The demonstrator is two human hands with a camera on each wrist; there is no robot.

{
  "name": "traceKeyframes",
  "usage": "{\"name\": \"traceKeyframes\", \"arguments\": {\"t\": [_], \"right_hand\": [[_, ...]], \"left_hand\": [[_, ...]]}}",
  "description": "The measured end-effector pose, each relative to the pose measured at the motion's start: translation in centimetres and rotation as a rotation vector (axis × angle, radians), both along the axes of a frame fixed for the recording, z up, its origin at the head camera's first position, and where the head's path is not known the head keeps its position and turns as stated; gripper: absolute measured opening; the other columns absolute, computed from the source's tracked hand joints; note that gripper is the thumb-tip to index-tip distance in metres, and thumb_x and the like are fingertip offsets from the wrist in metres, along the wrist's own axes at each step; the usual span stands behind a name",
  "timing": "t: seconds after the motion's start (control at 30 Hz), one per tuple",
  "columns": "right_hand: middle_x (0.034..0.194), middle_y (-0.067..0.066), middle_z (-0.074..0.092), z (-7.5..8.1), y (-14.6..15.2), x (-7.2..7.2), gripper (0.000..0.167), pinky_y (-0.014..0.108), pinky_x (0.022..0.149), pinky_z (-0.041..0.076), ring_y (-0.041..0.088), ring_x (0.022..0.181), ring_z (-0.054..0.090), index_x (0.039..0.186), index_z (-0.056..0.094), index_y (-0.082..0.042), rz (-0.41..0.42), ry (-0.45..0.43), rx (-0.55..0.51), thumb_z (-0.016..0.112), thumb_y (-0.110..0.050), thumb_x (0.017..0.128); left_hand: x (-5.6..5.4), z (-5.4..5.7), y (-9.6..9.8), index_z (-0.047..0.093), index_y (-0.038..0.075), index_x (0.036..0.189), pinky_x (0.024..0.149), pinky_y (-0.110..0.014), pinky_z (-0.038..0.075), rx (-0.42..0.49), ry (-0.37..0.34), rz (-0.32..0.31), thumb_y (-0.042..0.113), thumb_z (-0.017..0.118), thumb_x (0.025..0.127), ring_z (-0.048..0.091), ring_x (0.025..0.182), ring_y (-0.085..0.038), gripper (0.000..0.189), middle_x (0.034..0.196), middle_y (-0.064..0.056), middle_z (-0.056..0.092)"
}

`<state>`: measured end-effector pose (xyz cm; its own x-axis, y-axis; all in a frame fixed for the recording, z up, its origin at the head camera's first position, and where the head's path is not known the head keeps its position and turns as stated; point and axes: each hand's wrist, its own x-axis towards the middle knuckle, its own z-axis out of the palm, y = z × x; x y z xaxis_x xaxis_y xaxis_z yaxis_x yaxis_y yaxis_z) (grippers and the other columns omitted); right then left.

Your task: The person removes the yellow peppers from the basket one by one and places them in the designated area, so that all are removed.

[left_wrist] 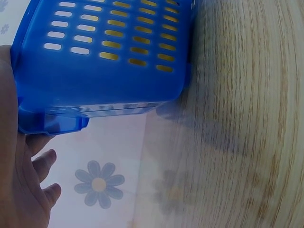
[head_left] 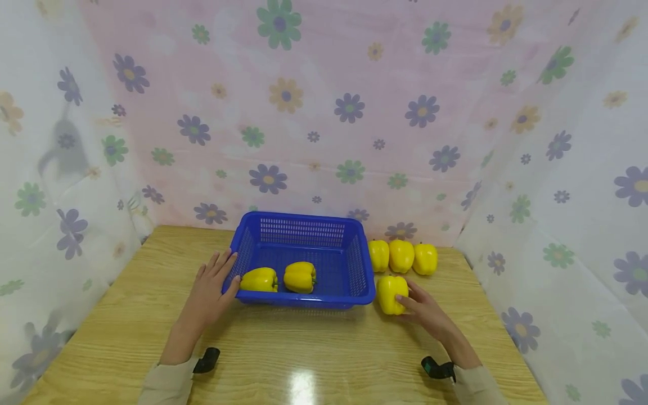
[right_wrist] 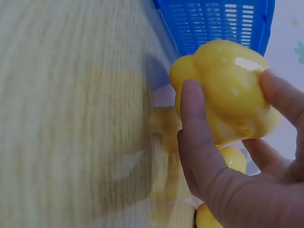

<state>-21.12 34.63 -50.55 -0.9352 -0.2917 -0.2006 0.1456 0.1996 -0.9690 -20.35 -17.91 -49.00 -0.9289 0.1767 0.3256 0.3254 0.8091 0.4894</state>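
My right hand (head_left: 422, 308) grips a yellow bell pepper (head_left: 391, 295) between thumb and fingers, just off the right front corner of a blue plastic basket (head_left: 304, 300). Up close in the right wrist view, this pepper (right_wrist: 230, 90) appears raised over the tabletop. My left hand (head_left: 210, 292) rests against the basket's left rim with its fingers extended. From the left wrist, the hand (left_wrist: 21, 190) shows beside the rim, and yellow shows through the slots of the basket wall (left_wrist: 95, 71). Inside the basket lie two yellow bell peppers, one on the left (head_left: 260, 279) and another near the middle (head_left: 300, 277).
Three more yellow bell peppers stand in a row at the basket's right: one beside the wall (head_left: 379, 256), a middle one (head_left: 401, 256) and an outer one (head_left: 425, 259). A flower-print cloth (head_left: 314, 152) encloses the wooden table (head_left: 263, 349) at the back and sides.
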Motion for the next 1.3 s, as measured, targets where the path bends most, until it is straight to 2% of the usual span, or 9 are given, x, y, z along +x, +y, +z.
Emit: {"name": "traceKeyframes", "arguments": {"t": [0.13, 0.33, 0.5, 0.8, 1.07, 1.3], "right_hand": [[0.161, 0.034, 0.019, -0.1, -0.2, -0.7, 0.072, 0.051, 0.097, 0.057, 0.03, 0.124, 0.056, 0.164, 0.012, -0.006, 0.013, 0.011, -0.013, 0.053, -0.022, 0.107], [0.156, 0.035, 0.025, -0.4, -0.5, -1.7, 0.067, 0.052, 0.096, 0.056, 0.025, 0.117, 0.059, 0.163, 0.012, -0.003, 0.06, 0.03, -0.057, 0.048, -0.02, 0.109], [0.157, 0.038, 0.022, -0.4, -0.7, -2.3, 0.072, 0.052, 0.095, 0.057, 0.027, 0.117, 0.06, 0.163, 0.008, -0.003, 0.067, 0.031, -0.042, 0.051, -0.019, 0.108], [0.155, 0.037, 0.027, 0.6, -1.3, -2.8, 0.074, 0.052, 0.095, 0.057, 0.029, 0.118, 0.061, 0.162, 0.01, -0.001, 0.077, -0.012, 0.032, 0.054, -0.02, 0.106], [0.156, 0.039, 0.023, 0.6, -1.4, -3.4, 0.072, 0.051, 0.096, 0.057, 0.027, 0.116, 0.062, 0.163, 0.007, -0.002, 0.08, -0.042, 0.02, 0.051, -0.018, 0.108], [0.152, 0.039, 0.03, 0.8, -1.7, -3.5, 0.07, 0.05, 0.095, 0.058, 0.025, 0.111, 0.065, 0.162, 0.009, 0.0, 0.068, -0.037, 0.026, 0.049, -0.02, 0.109]], "left_hand": [[0.0, 0.0, 0.0, 0.038, 0.003, 0.156, 0.119, -0.072, 0.013, 0.003, -0.003, -0.001, 0.033, 0.047, 0.107, 0.018, 0.153, -0.047, 0.059, 0.164, -0.021, 0.031], [0.0, 0.1, 0.1, 0.037, 0.002, 0.157, 0.119, -0.072, 0.013, 0.007, -0.013, -0.005, 0.032, 0.047, 0.107, 0.017, 0.153, -0.047, 0.058, 0.165, -0.02, 0.03], [0.0, 0.2, 0.2, 0.038, 0.003, 0.156, 0.119, -0.072, 0.013, 0.012, -0.01, -0.002, 0.029, 0.049, 0.106, 0.018, 0.153, -0.047, 0.058, 0.165, -0.019, 0.03], [-0.1, 0.0, 0.1, 0.038, 0.003, 0.156, 0.119, -0.071, 0.013, 0.01, -0.01, -0.001, 0.03, 0.05, 0.106, 0.018, 0.153, -0.046, 0.058, 0.165, -0.019, 0.031], [-0.3, -0.2, 0.1, 0.038, 0.003, 0.156, 0.119, -0.071, 0.014, 0.005, -0.007, 0.005, 0.032, 0.049, 0.106, 0.019, 0.153, -0.045, 0.059, 0.164, -0.018, 0.031], [-0.3, -0.2, 0.0, 0.039, 0.003, 0.156, 0.119, -0.071, 0.015, 0.009, 0.002, 0.001, 0.033, 0.049, 0.106, 0.02, 0.153, -0.046, 0.059, 0.164, -0.018, 0.032]]}}
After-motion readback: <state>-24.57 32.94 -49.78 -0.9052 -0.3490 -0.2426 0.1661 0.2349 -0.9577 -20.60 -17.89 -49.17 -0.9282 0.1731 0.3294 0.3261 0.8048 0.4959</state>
